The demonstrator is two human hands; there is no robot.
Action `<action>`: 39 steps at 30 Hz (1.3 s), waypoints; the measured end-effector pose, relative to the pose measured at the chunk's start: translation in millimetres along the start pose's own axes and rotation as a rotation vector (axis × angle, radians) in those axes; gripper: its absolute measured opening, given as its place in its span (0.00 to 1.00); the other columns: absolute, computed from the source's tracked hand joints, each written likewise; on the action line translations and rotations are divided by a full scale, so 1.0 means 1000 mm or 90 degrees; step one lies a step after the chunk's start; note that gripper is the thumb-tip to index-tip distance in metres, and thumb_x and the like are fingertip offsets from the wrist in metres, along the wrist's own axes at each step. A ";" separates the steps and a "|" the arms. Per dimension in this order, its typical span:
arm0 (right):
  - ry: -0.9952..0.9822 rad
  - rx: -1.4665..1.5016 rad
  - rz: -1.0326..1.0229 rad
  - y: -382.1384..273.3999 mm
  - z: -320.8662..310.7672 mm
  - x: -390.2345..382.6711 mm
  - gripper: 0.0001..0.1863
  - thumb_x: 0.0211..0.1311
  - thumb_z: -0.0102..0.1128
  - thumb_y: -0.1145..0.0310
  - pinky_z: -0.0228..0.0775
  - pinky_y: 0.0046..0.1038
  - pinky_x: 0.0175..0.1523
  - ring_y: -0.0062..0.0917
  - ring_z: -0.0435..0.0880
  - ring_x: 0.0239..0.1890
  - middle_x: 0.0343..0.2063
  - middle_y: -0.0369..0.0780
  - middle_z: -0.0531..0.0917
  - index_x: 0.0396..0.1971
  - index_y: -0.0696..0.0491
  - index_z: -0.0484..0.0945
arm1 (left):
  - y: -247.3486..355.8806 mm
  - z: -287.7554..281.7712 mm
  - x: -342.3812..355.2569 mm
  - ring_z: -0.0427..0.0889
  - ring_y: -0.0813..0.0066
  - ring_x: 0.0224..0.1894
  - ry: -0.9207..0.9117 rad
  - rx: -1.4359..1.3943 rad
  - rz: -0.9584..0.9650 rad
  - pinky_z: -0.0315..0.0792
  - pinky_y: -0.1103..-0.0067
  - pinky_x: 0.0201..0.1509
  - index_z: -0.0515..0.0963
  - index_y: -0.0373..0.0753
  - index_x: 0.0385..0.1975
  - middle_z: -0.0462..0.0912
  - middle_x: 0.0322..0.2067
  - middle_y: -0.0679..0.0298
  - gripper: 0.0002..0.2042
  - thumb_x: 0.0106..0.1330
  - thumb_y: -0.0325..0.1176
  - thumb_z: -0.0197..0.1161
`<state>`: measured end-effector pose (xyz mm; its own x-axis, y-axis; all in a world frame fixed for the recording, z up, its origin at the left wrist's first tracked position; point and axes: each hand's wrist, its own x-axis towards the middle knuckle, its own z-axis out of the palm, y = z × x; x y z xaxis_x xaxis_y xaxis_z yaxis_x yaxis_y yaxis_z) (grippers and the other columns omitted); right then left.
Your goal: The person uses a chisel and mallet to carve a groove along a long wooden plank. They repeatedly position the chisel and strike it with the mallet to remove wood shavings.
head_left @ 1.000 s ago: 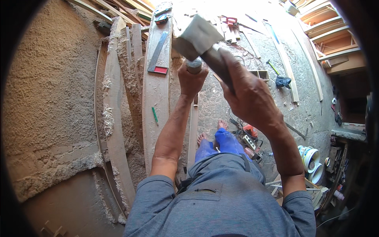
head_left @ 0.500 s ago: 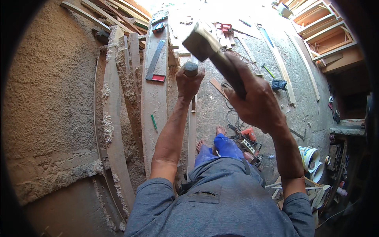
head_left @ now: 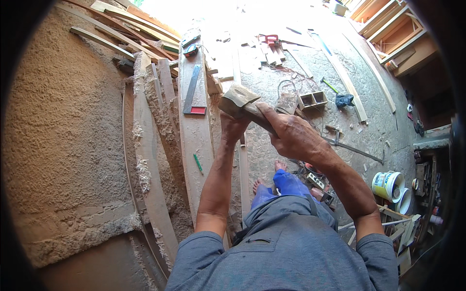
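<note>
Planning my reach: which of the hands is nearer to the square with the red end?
Left. In the picture, the left hand, partly hidden by the mallet, is just right of the square; the right hand, gripping that mallet, is farther right.

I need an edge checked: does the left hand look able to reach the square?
Probably yes: the square lies uncovered on the plank, left of the left hand, though the mallet head hides whether that grip is free.

Blocky mallet [head_left: 239, 97], tilted, in right hand [head_left: 294, 135]
</note>
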<state>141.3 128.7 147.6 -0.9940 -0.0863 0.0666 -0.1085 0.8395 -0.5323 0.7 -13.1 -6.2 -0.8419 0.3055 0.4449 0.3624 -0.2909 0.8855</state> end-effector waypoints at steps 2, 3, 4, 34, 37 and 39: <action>0.047 0.062 -0.048 -0.007 -0.010 -0.001 0.38 0.59 0.61 0.78 0.79 0.48 0.42 0.49 0.88 0.38 0.34 0.57 0.84 0.71 0.54 0.60 | -0.011 -0.003 0.017 0.85 0.76 0.41 -0.014 -0.001 -0.101 0.80 0.75 0.47 0.82 0.37 0.46 0.86 0.38 0.67 0.16 0.60 0.30 0.78; 0.083 0.105 -0.082 -0.018 -0.024 0.005 0.38 0.59 0.61 0.78 0.79 0.48 0.41 0.48 0.89 0.37 0.34 0.56 0.85 0.71 0.54 0.61 | -0.014 -0.006 0.027 0.85 0.78 0.35 -0.010 0.013 -0.140 0.80 0.76 0.41 0.83 0.37 0.42 0.86 0.33 0.68 0.13 0.60 0.30 0.78; 0.073 0.140 -0.039 -0.032 -0.046 0.009 0.39 0.58 0.63 0.78 0.80 0.46 0.40 0.45 0.89 0.37 0.36 0.54 0.85 0.72 0.52 0.62 | -0.015 -0.004 0.036 0.84 0.80 0.29 0.006 0.041 -0.161 0.79 0.78 0.34 0.83 0.37 0.36 0.86 0.27 0.68 0.10 0.61 0.30 0.77; 0.297 -0.083 -0.119 -0.019 -0.044 0.047 0.23 0.67 0.58 0.75 0.73 0.34 0.20 0.27 0.85 0.19 0.23 0.39 0.85 0.61 0.57 0.68 | -0.024 -0.010 0.022 0.85 0.75 0.30 0.044 0.215 -0.133 0.80 0.73 0.36 0.81 0.35 0.31 0.86 0.27 0.64 0.12 0.56 0.32 0.78; -0.076 -0.043 0.078 0.008 0.000 0.015 0.29 0.61 0.56 0.78 0.78 0.53 0.40 0.57 0.86 0.35 0.33 0.57 0.85 0.63 0.61 0.60 | -0.014 0.003 0.008 0.89 0.67 0.35 0.062 0.243 0.059 0.82 0.71 0.41 0.83 0.35 0.41 0.88 0.32 0.59 0.15 0.53 0.29 0.76; -0.027 0.027 0.082 -0.001 0.000 -0.023 0.34 0.60 0.58 0.78 0.77 0.52 0.48 0.58 0.85 0.43 0.39 0.61 0.83 0.68 0.59 0.59 | 0.003 0.014 -0.024 0.89 0.65 0.37 0.064 0.272 0.104 0.82 0.70 0.43 0.82 0.36 0.43 0.88 0.33 0.57 0.17 0.51 0.28 0.74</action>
<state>164.5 129.7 146.4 -0.9992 -0.0032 -0.0397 0.0200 0.8216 -0.5697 27.3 -8.2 -12.3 -0.7868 0.1912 0.5868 0.6080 0.0775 0.7901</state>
